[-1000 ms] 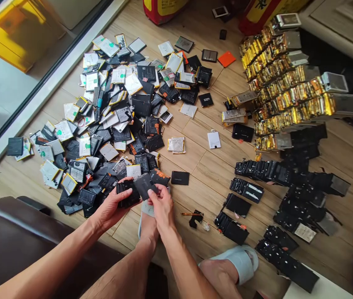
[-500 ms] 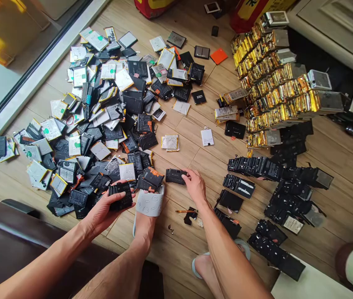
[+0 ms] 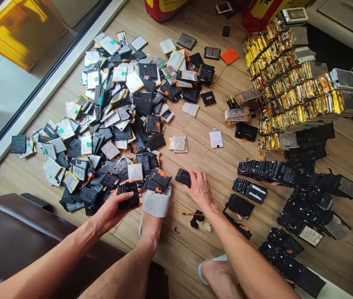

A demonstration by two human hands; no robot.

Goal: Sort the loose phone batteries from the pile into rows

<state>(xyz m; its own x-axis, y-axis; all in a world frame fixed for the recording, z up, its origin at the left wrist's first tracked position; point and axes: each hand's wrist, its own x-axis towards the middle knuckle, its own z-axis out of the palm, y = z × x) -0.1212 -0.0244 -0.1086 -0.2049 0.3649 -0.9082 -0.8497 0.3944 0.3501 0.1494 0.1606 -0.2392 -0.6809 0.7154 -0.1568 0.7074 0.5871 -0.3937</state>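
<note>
My left hand [image 3: 114, 207] clamps a stack of black phone batteries [image 3: 128, 195] together; my right hand [image 3: 199, 189] touches a lone black battery [image 3: 183, 177], its grip unclear.

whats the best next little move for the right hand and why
I'd probably have the right hand carry the black battery beside it over to the rows of black batteries on the right, since it lies apart from the loose heap and matches those rows in colour.
</note>
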